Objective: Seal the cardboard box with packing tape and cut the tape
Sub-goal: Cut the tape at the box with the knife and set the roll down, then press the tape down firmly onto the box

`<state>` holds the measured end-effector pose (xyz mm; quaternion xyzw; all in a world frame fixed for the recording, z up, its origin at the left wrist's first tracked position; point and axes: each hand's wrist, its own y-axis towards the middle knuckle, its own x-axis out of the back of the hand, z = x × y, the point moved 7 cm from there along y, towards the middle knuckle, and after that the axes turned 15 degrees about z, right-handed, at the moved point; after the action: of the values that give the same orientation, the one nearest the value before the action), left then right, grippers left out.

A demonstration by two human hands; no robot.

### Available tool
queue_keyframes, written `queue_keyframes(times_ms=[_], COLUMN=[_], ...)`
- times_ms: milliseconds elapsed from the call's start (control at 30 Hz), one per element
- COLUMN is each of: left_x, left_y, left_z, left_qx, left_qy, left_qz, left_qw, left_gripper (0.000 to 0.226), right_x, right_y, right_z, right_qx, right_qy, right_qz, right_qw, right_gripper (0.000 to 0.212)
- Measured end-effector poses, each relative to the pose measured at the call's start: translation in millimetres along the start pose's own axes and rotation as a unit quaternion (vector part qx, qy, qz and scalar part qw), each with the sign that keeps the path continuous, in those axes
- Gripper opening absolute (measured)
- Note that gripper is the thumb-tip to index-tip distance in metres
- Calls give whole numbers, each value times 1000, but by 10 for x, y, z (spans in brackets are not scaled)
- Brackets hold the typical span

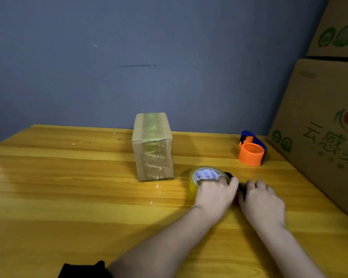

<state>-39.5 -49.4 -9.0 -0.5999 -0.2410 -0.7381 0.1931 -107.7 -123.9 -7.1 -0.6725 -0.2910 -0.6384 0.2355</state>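
A small cardboard box (153, 147) stands upright on the wooden table (68, 187), with yellowish tape running over its top and down its front. To its right lies a roll of yellowish packing tape (201, 177) with a white label in its core. My left hand (215, 193) grips the roll, fingers curled over its near side. My right hand (263, 201) lies just right of it, fingers curled round a black tool (232, 177) that is mostly hidden between the hands.
An orange and blue tape dispenser (251, 150) sits at the back right of the table. Large printed cardboard cartons (319, 127) are stacked along the right edge. A blue wall closes the back. A dark cloth (84, 269) shows at the bottom edge.
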Motion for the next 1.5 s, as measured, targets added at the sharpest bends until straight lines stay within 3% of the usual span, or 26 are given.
queue_keyframes(times_ms=[467,667,800,867,967,1100,1167,1233,1367,1500], left_x=[49,255,701,837,739,409,282,185,140,185], left_y=[-75,-303,-666,-810,-954,-927,-811,-717,-629,-641], left_z=[-44,87,601,1064,1770,2255,2291,2302,2256,2253], left_qx=[-92,-114,-107,-29,106,172,146,107,52,11], left_qy=[-22,-18,-51,-127,-319,-612,-686,-714,-704,-674], left_qz=[46,-63,-244,-319,-357,-319,-258,-214,-154,-127], left_qw=[994,991,962,939,872,703,664,658,691,728], left_gripper=[32,71,56,51,53,47,43,39,37,41], right_x=[-4,86,513,717,876,909,869,811,717,666], right_y=[-52,-42,-71,-83,-67,72,171,227,190,86], right_z=[40,-17,57,337,971,1641,1813,1903,1945,1806], right_qx=[14,5,50,156,301,335,321,313,320,342], right_qy=[39,54,123,221,390,551,608,635,641,572], right_qz=[11,62,-12,-49,-5,93,130,146,138,76], right_qw=[999,997,991,961,870,758,714,691,684,742], right_gripper=[30,41,39,31,35,48,48,45,40,45])
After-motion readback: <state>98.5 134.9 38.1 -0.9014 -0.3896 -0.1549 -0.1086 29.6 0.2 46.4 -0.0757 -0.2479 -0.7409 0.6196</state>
